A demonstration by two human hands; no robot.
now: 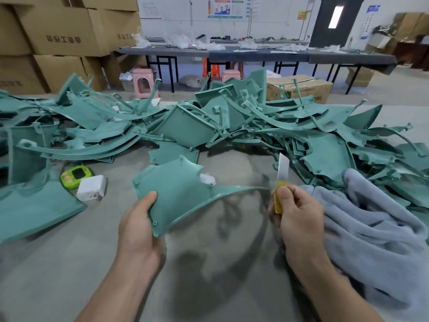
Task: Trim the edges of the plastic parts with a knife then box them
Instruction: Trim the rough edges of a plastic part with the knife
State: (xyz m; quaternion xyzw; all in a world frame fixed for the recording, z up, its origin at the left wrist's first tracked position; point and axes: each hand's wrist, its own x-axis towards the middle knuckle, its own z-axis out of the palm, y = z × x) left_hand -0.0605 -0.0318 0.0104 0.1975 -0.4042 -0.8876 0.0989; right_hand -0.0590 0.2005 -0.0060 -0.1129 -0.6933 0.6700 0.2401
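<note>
Left hand (139, 226) grips the teal plastic part (178, 194) by its near edge, thumb on top, above the grey table (69, 270). Right hand (299, 217) has its fingers curled round a yellow utility knife (282, 170), blade up, just beside the part's thin tip. Pile of teal parts (232, 126) behind, grey fleece cloth (371, 228) on the right.

Bare forearms (120, 287); bare left grip (139, 228), right grip (299, 214)

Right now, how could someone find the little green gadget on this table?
Start at the big heap of teal plastic parts across the grey table, and look at its left part. Just in front of it, left of the left hand, a white block lies beside the gadget. It is the only lime-green thing, small, with a dark screen and pink buttons.
</note>
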